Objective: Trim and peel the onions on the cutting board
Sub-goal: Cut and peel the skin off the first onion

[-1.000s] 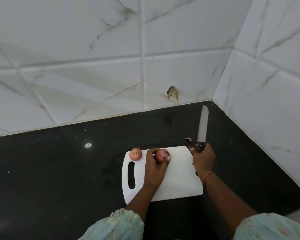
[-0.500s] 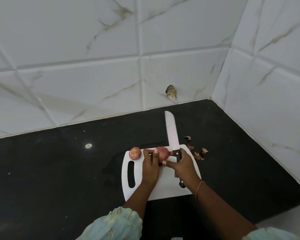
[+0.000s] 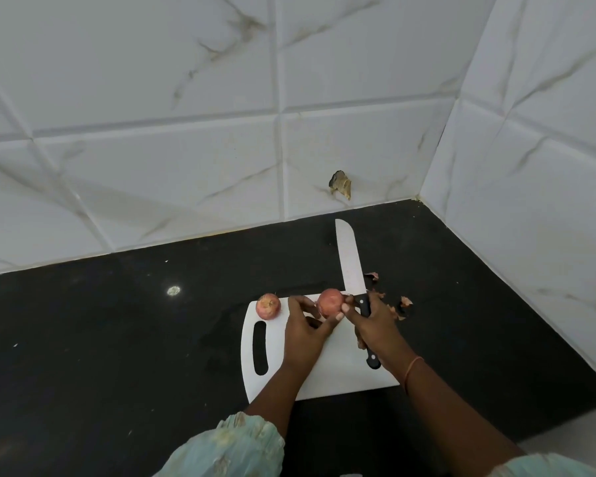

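A white cutting board (image 3: 327,373) with a slot handle lies on the black counter. My left hand (image 3: 303,325) holds a reddish onion (image 3: 330,302) above the board's far edge, fingers curled round it. My right hand (image 3: 375,325) grips the black handle of a large knife (image 3: 350,266), blade pointing away from me, and its thumb touches the onion's right side. A second onion (image 3: 268,305) with its skin on rests at the board's far left corner.
Loose onion skin scraps (image 3: 398,306) lie on the black counter (image 3: 117,339) just right of the board. White tiled walls close in behind and on the right. The counter's front edge runs at the lower right.
My right hand has brought the knife from the right of the board leftward to the onion. My left hand has kept hold of the onion, lifting it slightly.
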The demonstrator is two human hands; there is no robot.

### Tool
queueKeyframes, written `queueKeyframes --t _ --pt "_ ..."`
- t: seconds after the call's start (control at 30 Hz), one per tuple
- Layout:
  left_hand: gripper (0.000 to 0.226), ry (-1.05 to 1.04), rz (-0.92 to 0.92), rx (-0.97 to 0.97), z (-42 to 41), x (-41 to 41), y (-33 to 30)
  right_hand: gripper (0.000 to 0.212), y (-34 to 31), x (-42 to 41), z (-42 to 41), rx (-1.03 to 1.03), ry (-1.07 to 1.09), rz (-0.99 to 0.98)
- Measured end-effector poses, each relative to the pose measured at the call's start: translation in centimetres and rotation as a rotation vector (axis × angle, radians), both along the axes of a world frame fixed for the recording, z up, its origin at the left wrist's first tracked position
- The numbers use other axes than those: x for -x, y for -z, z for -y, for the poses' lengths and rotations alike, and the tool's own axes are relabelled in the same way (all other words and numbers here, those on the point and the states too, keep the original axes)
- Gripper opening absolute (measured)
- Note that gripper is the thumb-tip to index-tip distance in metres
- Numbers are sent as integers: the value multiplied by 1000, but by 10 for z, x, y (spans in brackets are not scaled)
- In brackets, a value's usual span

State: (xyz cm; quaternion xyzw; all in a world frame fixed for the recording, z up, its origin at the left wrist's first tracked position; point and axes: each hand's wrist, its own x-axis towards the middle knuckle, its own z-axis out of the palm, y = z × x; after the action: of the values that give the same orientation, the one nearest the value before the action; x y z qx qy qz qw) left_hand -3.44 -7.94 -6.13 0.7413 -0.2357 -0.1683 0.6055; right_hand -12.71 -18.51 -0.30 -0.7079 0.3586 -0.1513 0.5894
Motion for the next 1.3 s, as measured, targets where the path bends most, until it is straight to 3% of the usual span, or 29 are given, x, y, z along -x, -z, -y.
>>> queueKeyframes --t 0.1,0.2,0.47,0.63,0.77,1.0,1.17,1.3 --pt "60 20 61 66 -1 -1 0 14 1 -3 -3 4 -8 12" --pt "44 72 109 32 -2 0 2 11 2 -3 -2 14 -14 2" --pt "22 60 -41 20 -1 1 2 41 6 7 -12 74 24 114" --pt "28 56 -57 38 0 2 0 34 5 0 -22 135 101 194" --pt "39 77 -32 46 -2 2 -1 33 4 -6 -22 176 90 129" --pt "65 192 56 -67 -5 -7 4 33 11 -4 -11 82 189 123" --pt "65 181 79 -64 -4 -6 4 26 14 -7 -8 140 202 114" --pt "61 157 98 -72 -4 -6 6 37 13 -10 -12 212 170 53"
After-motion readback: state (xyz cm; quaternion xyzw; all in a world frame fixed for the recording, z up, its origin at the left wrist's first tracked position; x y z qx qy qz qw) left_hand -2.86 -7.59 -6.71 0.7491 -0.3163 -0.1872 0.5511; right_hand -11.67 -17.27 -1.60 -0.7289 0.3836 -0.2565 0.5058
